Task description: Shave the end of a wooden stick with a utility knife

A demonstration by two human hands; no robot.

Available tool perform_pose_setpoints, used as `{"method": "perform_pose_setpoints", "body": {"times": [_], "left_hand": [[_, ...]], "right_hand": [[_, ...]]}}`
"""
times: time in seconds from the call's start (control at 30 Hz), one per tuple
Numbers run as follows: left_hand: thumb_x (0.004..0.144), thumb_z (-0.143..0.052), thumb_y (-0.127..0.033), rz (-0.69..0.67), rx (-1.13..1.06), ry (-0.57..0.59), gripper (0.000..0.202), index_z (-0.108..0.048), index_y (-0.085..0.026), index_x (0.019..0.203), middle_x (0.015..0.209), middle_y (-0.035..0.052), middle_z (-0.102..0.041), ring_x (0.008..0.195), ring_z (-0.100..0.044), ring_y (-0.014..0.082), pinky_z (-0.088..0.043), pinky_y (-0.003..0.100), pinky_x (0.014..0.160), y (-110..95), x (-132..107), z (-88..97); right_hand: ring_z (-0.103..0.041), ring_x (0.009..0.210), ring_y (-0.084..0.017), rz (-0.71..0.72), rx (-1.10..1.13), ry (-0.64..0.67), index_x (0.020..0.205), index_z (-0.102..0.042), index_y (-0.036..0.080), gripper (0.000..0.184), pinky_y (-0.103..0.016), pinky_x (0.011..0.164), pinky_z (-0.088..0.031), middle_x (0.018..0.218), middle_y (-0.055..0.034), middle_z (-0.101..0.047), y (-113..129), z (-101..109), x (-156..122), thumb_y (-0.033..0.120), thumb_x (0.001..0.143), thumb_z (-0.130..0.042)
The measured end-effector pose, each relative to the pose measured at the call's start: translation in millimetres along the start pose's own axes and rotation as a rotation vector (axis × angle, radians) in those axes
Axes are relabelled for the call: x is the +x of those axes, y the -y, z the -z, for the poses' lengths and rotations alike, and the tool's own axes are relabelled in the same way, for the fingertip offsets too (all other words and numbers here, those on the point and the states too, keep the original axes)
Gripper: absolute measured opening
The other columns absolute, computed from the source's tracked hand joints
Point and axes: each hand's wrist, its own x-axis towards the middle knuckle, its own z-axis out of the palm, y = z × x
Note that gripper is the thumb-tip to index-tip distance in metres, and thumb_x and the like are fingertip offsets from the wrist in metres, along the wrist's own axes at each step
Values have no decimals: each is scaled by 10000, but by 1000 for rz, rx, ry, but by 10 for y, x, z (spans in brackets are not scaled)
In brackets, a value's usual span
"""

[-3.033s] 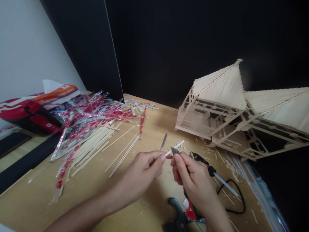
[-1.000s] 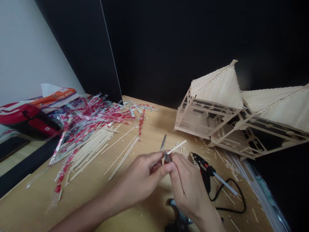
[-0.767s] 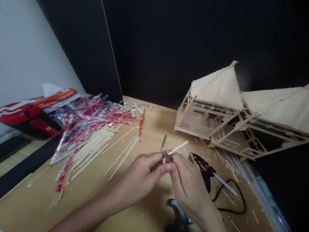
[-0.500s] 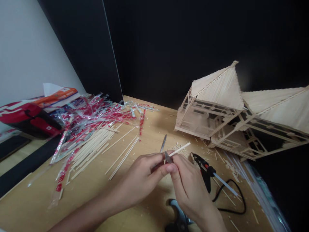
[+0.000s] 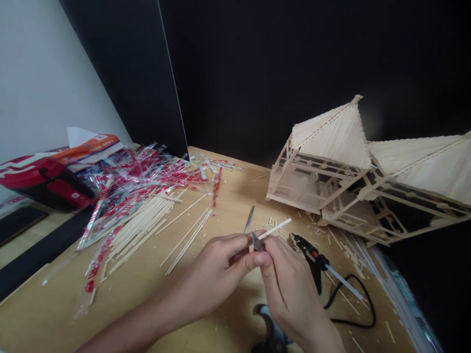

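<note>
My left hand (image 5: 221, 260) and my right hand (image 5: 294, 282) meet low in the centre, fingers closed. Between them a thin wooden stick (image 5: 279, 226) slants, its free end pointing up and right. A small grey knife blade (image 5: 257, 242) lies across it, beside my left thumb tip. The stick appears to run into my left hand; the blade comes out by my right thumb, its handle hidden. Just behind the fingers, a pointed metal tool (image 5: 250, 216) lies on the table, its lower end covered. Small cut pieces (image 5: 270, 223) lie beyond my fingers.
A stick-built model house (image 5: 331, 142) stands at the right. Near it lie a black glue gun (image 5: 309, 255) with cord and scissors (image 5: 274, 333). Loose sticks (image 5: 142, 230), red-printed wrappers (image 5: 147, 169) and a red-black case (image 5: 47, 181) cover the left.
The hands hold almost the same pose. The stick's free end has shifted very slightly right and down; nothing is let go or picked up.
</note>
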Motion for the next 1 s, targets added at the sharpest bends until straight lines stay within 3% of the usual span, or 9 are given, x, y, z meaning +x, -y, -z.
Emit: {"method": "perform_pose_setpoints", "body": {"times": [0.3, 0.63, 0.83, 1.0], "left_hand": [[920, -526, -277, -30, -31, -29, 215, -619, -130, 794, 709, -25, -524, 689, -467, 113, -362, 193, 628, 45, 13, -6], [903, -558, -296, 34, -184, -51, 217, -675, -136, 814, 726, -17, -569, 724, -498, 126, -392, 198, 661, 0, 40, -11], [895, -571, -252, 39, -231, -70, 184, -722, -165, 954, 818, -12, -659, 837, -570, 159, -428, 214, 747, 47, 53, -19], [894, -577, -232, 28, -259, -87, 184, -738, -177, 965, 838, -20, -697, 880, -604, 163, -440, 216, 796, 75, 66, -29]], "right_hand": [[-525, 774, -203, -21, -4, -12, 889, -470, 199, 191, -319, 655, -363, 840, -45, -567, -13, -31, 10, 226, 976, -303], [-516, 745, -210, 10, -185, -93, 903, -494, 186, 205, -312, 636, -342, 806, -51, -560, -47, -88, 23, 241, 982, -312], [-502, 747, -219, 4, -296, -110, 895, -507, 180, 225, -319, 642, -336, 811, -58, -571, -87, -136, 33, 251, 982, -312], [-479, 745, -227, 18, -393, -134, 905, -517, 175, 224, -327, 654, -321, 803, -66, -561, -116, -173, 55, 267, 982, -328]]}}
